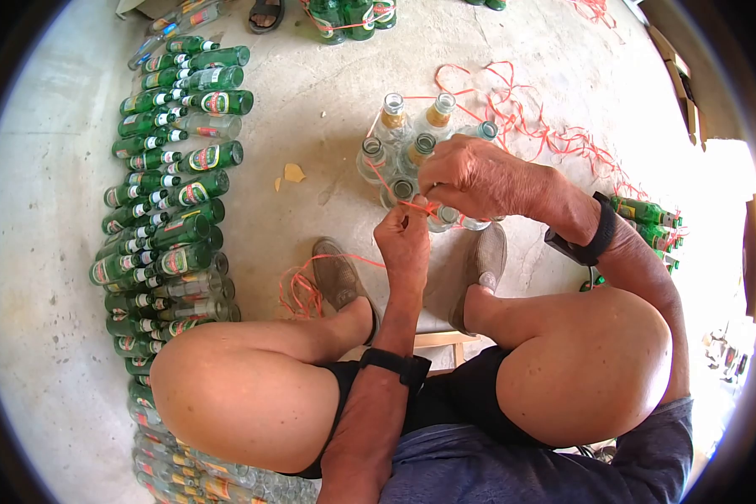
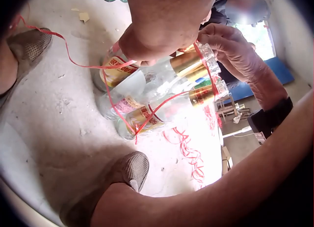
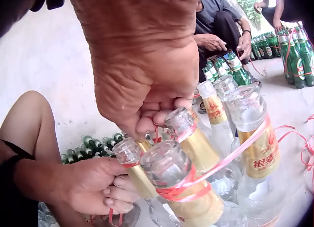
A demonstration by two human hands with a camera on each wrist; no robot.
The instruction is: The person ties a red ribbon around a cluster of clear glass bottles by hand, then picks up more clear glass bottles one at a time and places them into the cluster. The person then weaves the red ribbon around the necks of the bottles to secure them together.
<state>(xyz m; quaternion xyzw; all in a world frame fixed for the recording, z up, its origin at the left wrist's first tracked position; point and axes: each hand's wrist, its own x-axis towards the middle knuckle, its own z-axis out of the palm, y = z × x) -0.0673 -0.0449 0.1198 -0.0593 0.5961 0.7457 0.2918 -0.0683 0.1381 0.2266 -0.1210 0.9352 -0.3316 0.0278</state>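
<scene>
A cluster of several clear glass bottles [image 1: 392, 126] with gold neck labels stands upright on the floor between the feet. Red plastic string [image 3: 230, 160] runs around their necks, wound in several turns on one neck, and crosses lower down their sides in the left wrist view. My left hand [image 1: 405, 244] pinches the string at the near side of the cluster, fingers curled, with a loop hanging below it. Over the near right bottle necks, my right hand [image 1: 479, 178] pinches the string between thumb and fingers. Its palm hides part of the bottles in the head view.
Stacked green bottles [image 1: 214, 160] lie along the left wall. Loose red string [image 1: 554, 139] trails over the floor at right, with more by the left shoe [image 1: 340, 273]. Tied green bottles [image 1: 357, 17] stand at the back. Another person [image 3: 221, 30] crouches beyond, near green bottles.
</scene>
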